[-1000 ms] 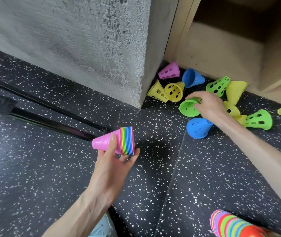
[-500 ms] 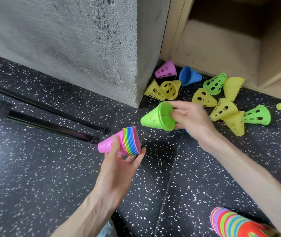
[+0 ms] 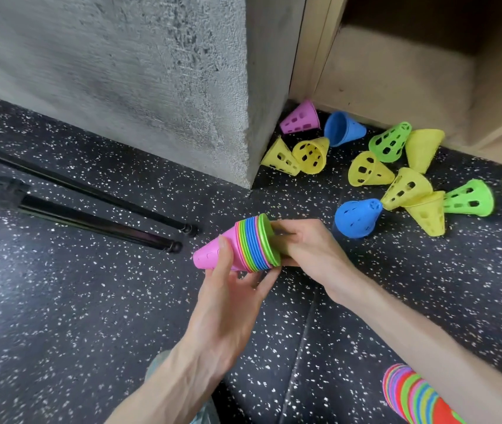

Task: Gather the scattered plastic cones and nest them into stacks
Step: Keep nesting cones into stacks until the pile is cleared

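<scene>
The stack lies nearly level above the floor, pink tip pointing left, green rim right. The left hand grips its pink end; the right hand curls at the rim, seemingly pressing the green cone. Loose cones lie beyond.

The floor is covered in black rubber matting flecked with white, and a seam can be seen running between two mats. A rough grey concrete pillar is set on it, its corner turned toward the camera, and beside it a pale wooden cabinet with an open, shadowed compartment is placed against the floor. Two black metal poles are laid on the matting to the left, and the scene is lit evenly and softly.
</scene>
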